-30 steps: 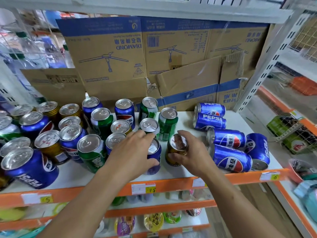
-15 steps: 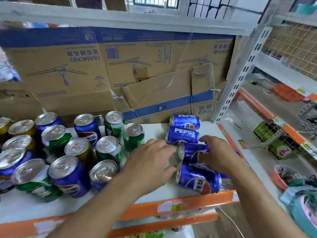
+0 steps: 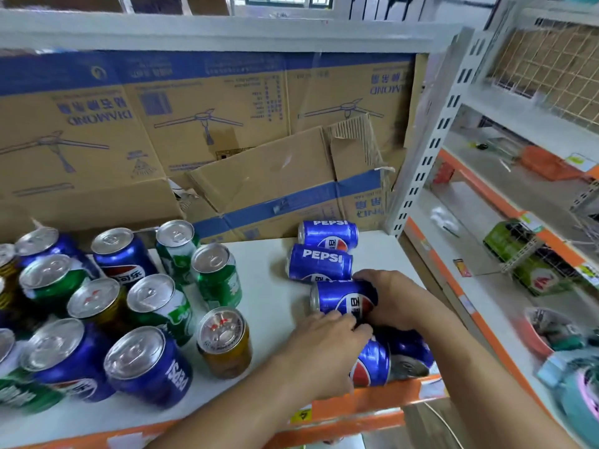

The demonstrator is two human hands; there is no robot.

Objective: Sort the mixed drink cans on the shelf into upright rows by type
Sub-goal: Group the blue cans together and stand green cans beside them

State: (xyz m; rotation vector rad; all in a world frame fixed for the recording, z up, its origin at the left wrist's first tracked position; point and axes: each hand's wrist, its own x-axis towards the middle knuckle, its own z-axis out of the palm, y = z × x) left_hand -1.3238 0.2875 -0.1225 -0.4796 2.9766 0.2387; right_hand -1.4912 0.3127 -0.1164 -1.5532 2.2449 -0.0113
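On the right part of the white shelf [image 3: 275, 286] several blue Pepsi cans lay on their sides; the rear Pepsi can [image 3: 328, 234] sat nearest the cardboard boxes [image 3: 227, 124], and the second Pepsi can [image 3: 319, 262] lay just in front of it, the two touching or nearly so. The right grip [image 3: 398, 299] was closed round the right end of the third Pepsi can [image 3: 343, 299], fingers curled over its top and side, the can on its side with its silver lid facing left. The left grip [image 3: 327, 348] lay across the front Pepsi can [image 3: 372, 364] by the orange shelf edge, its fingertips [image 3: 356, 322] against the lower side of the third Pepsi can; whether it clasped either can could not be told, the thumb being hidden. A fifth Pepsi can [image 3: 411, 354] lay just right of the front one, under the right wrist, one end turned toward the camera.

On the left part of the shelf the cans stood upright and mixed: upright blue Pepsi cans [image 3: 147, 367], green cans [image 3: 217, 277], and a golden can [image 3: 223, 341] standing a little apart, nearest the left grip; a bare strip of shelf lay between this group and the lying cans.
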